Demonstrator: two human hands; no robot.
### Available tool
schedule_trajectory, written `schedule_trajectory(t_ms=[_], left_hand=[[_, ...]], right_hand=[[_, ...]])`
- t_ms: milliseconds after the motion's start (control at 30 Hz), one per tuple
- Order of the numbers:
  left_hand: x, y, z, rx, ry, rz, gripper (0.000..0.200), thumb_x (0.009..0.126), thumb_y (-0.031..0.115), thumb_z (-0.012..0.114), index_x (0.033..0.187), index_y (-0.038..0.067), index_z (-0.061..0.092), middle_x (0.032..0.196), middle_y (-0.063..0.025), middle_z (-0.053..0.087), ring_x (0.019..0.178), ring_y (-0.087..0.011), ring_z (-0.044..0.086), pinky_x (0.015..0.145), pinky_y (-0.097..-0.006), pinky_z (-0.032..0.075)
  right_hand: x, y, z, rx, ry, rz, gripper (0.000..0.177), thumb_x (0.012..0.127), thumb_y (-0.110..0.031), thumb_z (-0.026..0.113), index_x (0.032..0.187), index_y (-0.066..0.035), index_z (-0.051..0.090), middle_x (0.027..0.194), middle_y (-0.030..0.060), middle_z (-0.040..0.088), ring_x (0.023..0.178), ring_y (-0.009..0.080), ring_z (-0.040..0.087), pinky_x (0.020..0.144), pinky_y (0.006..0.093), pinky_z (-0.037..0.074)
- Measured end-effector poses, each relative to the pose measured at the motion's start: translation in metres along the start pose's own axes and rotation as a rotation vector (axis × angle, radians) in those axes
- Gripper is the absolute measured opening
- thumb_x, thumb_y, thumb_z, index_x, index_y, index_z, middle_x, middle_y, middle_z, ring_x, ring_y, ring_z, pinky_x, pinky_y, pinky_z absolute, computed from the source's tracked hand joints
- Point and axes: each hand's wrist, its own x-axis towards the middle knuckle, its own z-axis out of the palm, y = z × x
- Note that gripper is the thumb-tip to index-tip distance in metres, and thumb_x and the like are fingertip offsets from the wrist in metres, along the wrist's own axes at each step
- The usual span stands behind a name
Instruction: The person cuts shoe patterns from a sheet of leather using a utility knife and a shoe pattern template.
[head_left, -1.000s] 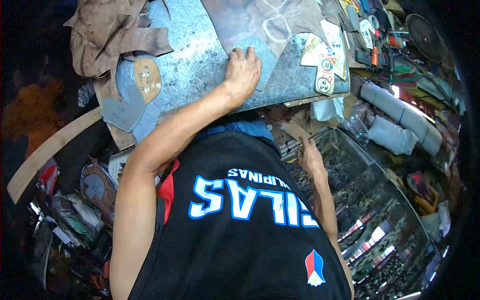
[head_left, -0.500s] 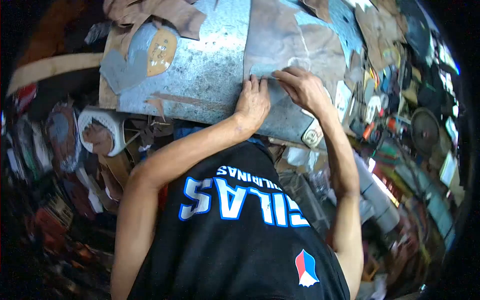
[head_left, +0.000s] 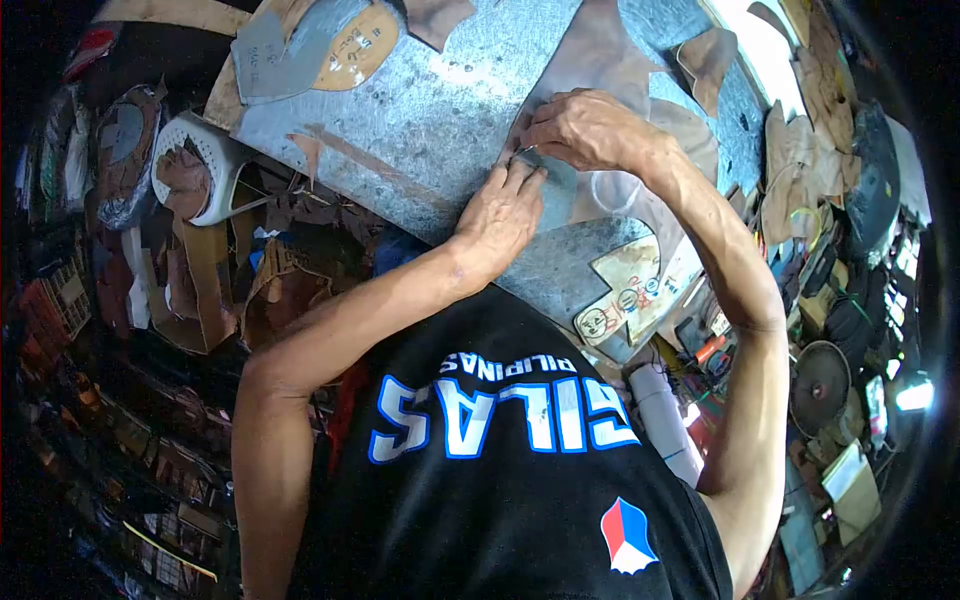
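While the left hand (head_left: 505,212) is lying flat, fingers stretched out and close together, it is pressing a grey pattern piece (head_left: 557,192) onto the brown leather (head_left: 590,50), apparently so that the piece cannot slide. The piece is sitting near the near edge of the metal-covered worktop (head_left: 420,110), on the leather's lower end. The right hand (head_left: 590,130) is arching over from the far side, its fingers pinched narrowly around a thin tool (head_left: 522,152) whose tip is meeting the piece's far edge just beyond the left fingertips; what kind of tool it is cannot be told. Card templates (head_left: 625,285) are lying at the worktop's near right corner, and more cut shapes (head_left: 300,40) are resting at its left end, well apart from both hands.
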Motion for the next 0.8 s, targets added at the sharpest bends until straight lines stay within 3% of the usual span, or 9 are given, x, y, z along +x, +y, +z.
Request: schedule_trajectory(t_ms=[133, 200, 533, 633, 733, 800], left_hand=[[-0.001, -0.001, -0.003, -0.020, -0.008, -0.002, 0.033, 0.086, 0.018, 0.053, 0.113, 0.005, 0.066, 0.140, -0.0086, 0.051, 0.128, -0.0304, 0.044, 0.104, -0.0412, 0.034], [0.000, -0.002, -0.004, -0.023, -0.029, 0.001, 0.032, 0.086, 0.017, 0.053, 0.114, 0.005, 0.066, 0.140, -0.0086, 0.050, 0.128, -0.0300, 0.043, 0.104, -0.0413, 0.034], [0.000, -0.003, -0.002, -0.055, -0.023, -0.002, 0.032, 0.086, 0.018, 0.054, 0.113, 0.005, 0.066, 0.141, -0.0080, 0.050, 0.129, -0.0281, 0.042, 0.104, -0.0405, 0.033], [0.000, -0.003, -0.002, -0.073, -0.036, -0.002, 0.032, 0.086, 0.018, 0.053, 0.112, 0.005, 0.066, 0.140, -0.0077, 0.051, 0.129, -0.0277, 0.042, 0.104, -0.0406, 0.034], [0.001, -0.005, -0.002, -0.072, -0.036, 0.018, 0.032, 0.086, 0.018, 0.053, 0.113, 0.005, 0.066, 0.139, -0.0081, 0.051, 0.129, -0.0276, 0.042, 0.105, -0.0407, 0.033], [0.002, -0.004, -0.002, -0.047, -0.039, 0.026, 0.032, 0.086, 0.018, 0.053, 0.112, 0.005, 0.066, 0.138, -0.0090, 0.051, 0.129, -0.0283, 0.042, 0.105, -0.0408, 0.034]], right_hand=[[0.006, 0.003, -0.002, 0.014, 0.018, -0.063, 0.019, 0.084, -0.020, 0.064, 0.100, -0.010, 0.070, 0.092, 0.0058, 0.067, 0.090, 0.0276, 0.064, 0.077, 0.0395, 0.051], [0.009, 0.002, -0.007, -0.020, -0.074, -0.018, 0.024, 0.086, -0.023, 0.065, 0.108, -0.017, 0.070, 0.096, 0.0067, 0.070, 0.089, 0.0282, 0.066, 0.078, 0.0405, 0.053], [0.013, 0.005, -0.008, 0.015, -0.057, -0.042, 0.019, 0.085, -0.021, 0.064, 0.102, -0.015, 0.070, 0.088, 0.0081, 0.069, 0.088, 0.0293, 0.066, 0.075, 0.0426, 0.052], [0.018, -0.004, -0.016, -0.064, -0.149, 0.018, 0.016, 0.085, -0.019, 0.063, 0.098, -0.013, 0.069, 0.085, 0.0087, 0.067, 0.087, 0.0304, 0.066, 0.074, 0.0426, 0.053], [0.018, -0.009, -0.017, -0.084, -0.206, 0.119, 0.013, 0.083, -0.019, 0.062, 0.093, -0.013, 0.068, 0.094, 0.0076, 0.066, 0.088, 0.0288, 0.066, 0.077, 0.0427, 0.052], [0.016, -0.008, -0.011, -0.143, -0.047, 0.053, 0.013, 0.083, -0.018, 0.062, 0.093, -0.015, 0.070, 0.107, 0.0055, 0.063, 0.094, 0.0255, 0.065, 0.081, 0.0417, 0.052]])
